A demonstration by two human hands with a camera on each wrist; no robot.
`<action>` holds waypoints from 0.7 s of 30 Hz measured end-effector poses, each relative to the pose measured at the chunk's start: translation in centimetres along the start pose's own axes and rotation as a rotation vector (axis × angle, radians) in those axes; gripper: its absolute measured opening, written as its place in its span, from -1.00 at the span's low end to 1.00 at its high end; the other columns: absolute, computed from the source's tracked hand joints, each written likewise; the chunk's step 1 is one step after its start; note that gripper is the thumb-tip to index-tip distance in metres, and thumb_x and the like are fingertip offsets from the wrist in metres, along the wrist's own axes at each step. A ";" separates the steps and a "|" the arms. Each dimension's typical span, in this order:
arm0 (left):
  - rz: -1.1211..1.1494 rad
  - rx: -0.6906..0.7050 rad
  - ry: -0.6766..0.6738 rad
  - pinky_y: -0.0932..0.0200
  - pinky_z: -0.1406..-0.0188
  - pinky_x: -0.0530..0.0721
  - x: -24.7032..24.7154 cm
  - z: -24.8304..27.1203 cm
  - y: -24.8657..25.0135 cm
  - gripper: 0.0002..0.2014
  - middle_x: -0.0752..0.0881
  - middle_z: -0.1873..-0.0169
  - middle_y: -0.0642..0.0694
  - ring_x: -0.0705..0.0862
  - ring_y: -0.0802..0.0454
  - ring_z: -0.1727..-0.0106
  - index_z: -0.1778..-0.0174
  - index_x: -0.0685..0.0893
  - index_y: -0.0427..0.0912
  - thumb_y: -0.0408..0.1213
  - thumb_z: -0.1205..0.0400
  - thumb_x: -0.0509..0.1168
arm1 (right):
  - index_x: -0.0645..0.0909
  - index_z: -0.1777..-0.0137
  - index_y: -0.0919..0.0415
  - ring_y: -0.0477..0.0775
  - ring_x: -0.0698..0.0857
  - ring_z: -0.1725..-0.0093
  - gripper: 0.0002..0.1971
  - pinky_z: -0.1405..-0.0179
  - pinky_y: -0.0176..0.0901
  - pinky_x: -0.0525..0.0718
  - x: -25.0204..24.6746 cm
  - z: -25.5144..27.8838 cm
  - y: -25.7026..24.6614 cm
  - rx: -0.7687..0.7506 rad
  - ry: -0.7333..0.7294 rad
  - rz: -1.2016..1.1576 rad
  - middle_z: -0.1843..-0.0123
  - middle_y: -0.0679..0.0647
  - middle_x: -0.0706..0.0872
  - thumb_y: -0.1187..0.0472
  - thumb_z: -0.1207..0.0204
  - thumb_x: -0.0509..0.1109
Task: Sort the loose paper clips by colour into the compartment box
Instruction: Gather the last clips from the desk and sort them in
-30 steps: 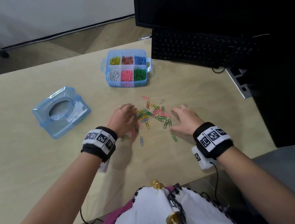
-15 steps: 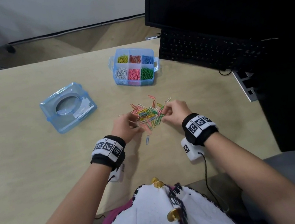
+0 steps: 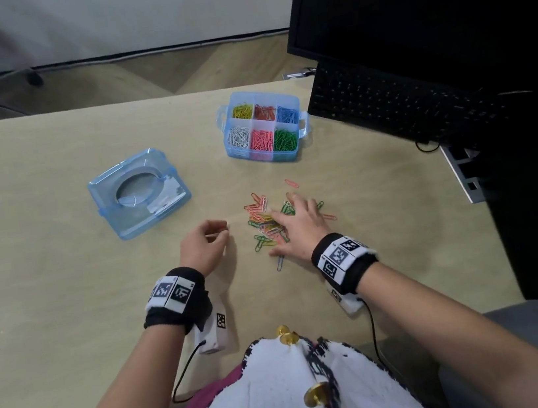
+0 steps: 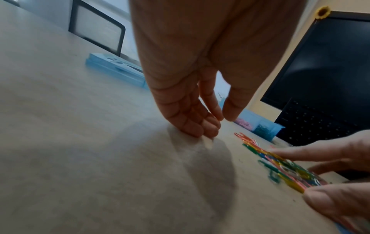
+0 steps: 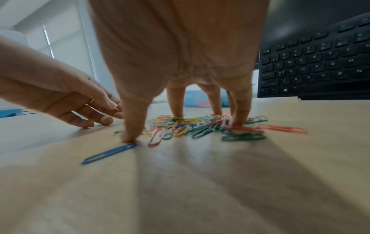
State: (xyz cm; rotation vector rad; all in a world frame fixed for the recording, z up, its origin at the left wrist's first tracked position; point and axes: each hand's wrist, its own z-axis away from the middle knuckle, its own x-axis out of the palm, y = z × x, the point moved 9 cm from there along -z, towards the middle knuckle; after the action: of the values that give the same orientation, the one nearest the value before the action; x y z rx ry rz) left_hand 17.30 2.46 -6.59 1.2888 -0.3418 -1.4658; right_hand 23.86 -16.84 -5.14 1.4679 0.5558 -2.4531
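Observation:
A heap of mixed-colour paper clips (image 3: 261, 220) lies mid-table, in front of the blue compartment box (image 3: 298, 130), whose six cells hold yellow, red, blue, white, pink and green clips. My right hand (image 3: 286, 227) is spread over the heap's right side, its straight fingers (image 5: 176, 102) pressing down on clips. Its thumb touches the table beside a lone blue clip (image 5: 110, 152). My left hand (image 3: 221, 233) rests on the table just left of the heap, its fingers (image 4: 192, 125) loosely curled and holding nothing. A pink clip (image 3: 291, 183) lies apart, nearer the box.
The box's blue lid (image 3: 138, 192) lies at the left. A black keyboard (image 3: 395, 106) and monitor (image 3: 422, 2) fill the right rear, close beside the box. An orange clip (image 5: 282, 129) lies at the heap's right edge.
Both hands were cupped round the heap half a second ago. My left hand has since drawn back to the left, and my right hand has spread flat over the clips.

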 end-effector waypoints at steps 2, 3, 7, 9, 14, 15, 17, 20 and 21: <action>0.021 0.002 -0.004 0.31 0.01 0.57 0.2 -0.1 0.2 -0.84 0.75 0.09 0.00 0.69 0.11 0.08 -0.09 0.74 -0.12 -0.34 -0.62 0.33 | 0.50 -0.46 -0.16 0.23 0.26 -0.41 -0.46 -0.46 0.10 0.37 -1.0 0.1 0.0 -0.037 0.083 -0.110 -0.52 0.16 0.30 -0.08 -0.47 0.46; 0.036 -0.002 -0.005 0.29 0.00 0.58 0.3 -0.3 0.2 -0.84 0.75 0.10 -0.01 0.70 0.10 0.08 -0.09 0.74 -0.12 -0.34 -0.63 0.33 | 0.60 -0.38 -0.09 0.20 0.31 -0.35 -0.58 -0.41 0.06 0.42 -1.1 0.0 0.1 -0.047 0.098 -0.155 -0.42 0.14 0.39 0.03 -0.51 0.45; 0.103 -0.022 -0.036 0.20 -0.04 0.64 0.9 -0.5 0.3 -0.85 0.75 0.08 -0.05 0.73 0.04 0.05 -0.08 0.72 -0.10 -0.33 -0.63 0.33 | 0.74 -0.20 0.16 0.22 0.48 -0.15 -0.74 -0.19 -0.02 0.53 -2.0 -0.7 0.2 -0.065 0.152 -0.235 -0.08 0.15 0.55 0.28 -0.52 0.45; 0.147 -0.034 -0.054 0.16 0.01 0.68 1.2 -0.5 0.6 -0.86 0.76 0.06 -0.05 0.75 0.01 0.03 -0.08 0.71 -0.08 -0.32 -0.64 0.32 | 0.75 -0.17 0.25 0.22 0.55 -0.17 -0.78 -0.10 -0.14 0.53 -2.5 -1.1 0.3 -0.060 0.153 -0.227 -0.07 0.18 0.58 0.31 -0.54 0.43; 0.268 -0.071 -0.147 0.31 0.27 0.63 2.4 -0.5 2.7 -0.83 0.75 -0.02 -0.06 0.71 0.12 0.14 -0.15 0.67 -0.15 -0.30 -0.71 0.21 | 0.80 0.14 0.24 0.23 0.52 -0.45 -0.78 -0.37 0.08 0.58 -2.5 -2.6 0.6 -0.003 0.138 -0.190 -0.42 0.29 0.56 0.46 -0.48 0.33; 0.287 -0.076 -0.174 0.32 0.27 0.61 2.7 -0.5 3.3 -0.82 0.74 -0.02 -0.06 0.69 0.14 0.16 -0.16 0.66 -0.17 -0.30 -0.73 0.18 | 0.81 0.12 0.25 0.20 0.58 -0.39 -0.80 -0.36 0.00 0.58 -2.8 -2.8 0.7 0.024 0.121 -0.198 -0.36 0.29 0.62 0.43 -0.47 0.35; 0.339 -0.095 -0.219 0.27 0.24 0.57 3.2 -0.7 4.3 -0.81 0.73 -0.02 -0.09 0.68 0.13 0.18 -0.14 0.64 -0.19 -0.28 -0.75 0.14 | 0.82 0.06 0.30 0.13 0.72 -0.18 -0.86 -0.26 -0.26 0.58 -3.8 -2.9 1.5 0.104 0.123 -0.266 -0.13 0.23 0.77 0.37 -0.47 0.42; 0.463 -0.159 -0.301 0.28 0.22 0.59 4.4 -0.7 5.9 -0.77 0.70 0.06 -0.12 0.66 0.10 0.21 -0.03 0.63 -0.23 -0.26 -0.77 0.08 | 0.82 0.12 0.31 -0.02 0.75 -0.04 -0.91 -0.23 -0.32 0.59 -5.4 -3.1 3.5 0.223 0.177 -0.479 0.08 0.15 0.83 0.37 -0.38 0.54; 0.531 -0.189 -0.329 0.29 0.20 0.61 4.8 -0.6 6.5 -0.73 0.68 0.10 -0.12 0.65 0.09 0.21 0.02 0.61 -0.22 -0.23 -0.78 0.03 | 0.83 0.15 0.30 -0.05 0.75 0.00 -0.92 -0.20 -0.28 0.63 -5.7 -2.9 3.7 0.247 0.181 -0.560 0.12 0.15 0.84 0.37 -0.35 0.56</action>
State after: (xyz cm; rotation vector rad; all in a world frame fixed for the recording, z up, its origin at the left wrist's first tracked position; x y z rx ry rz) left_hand 22.14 -3.67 -4.26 0.7252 -0.6877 -1.2096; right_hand 30.29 -18.90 -2.06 1.8503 0.8193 -2.9088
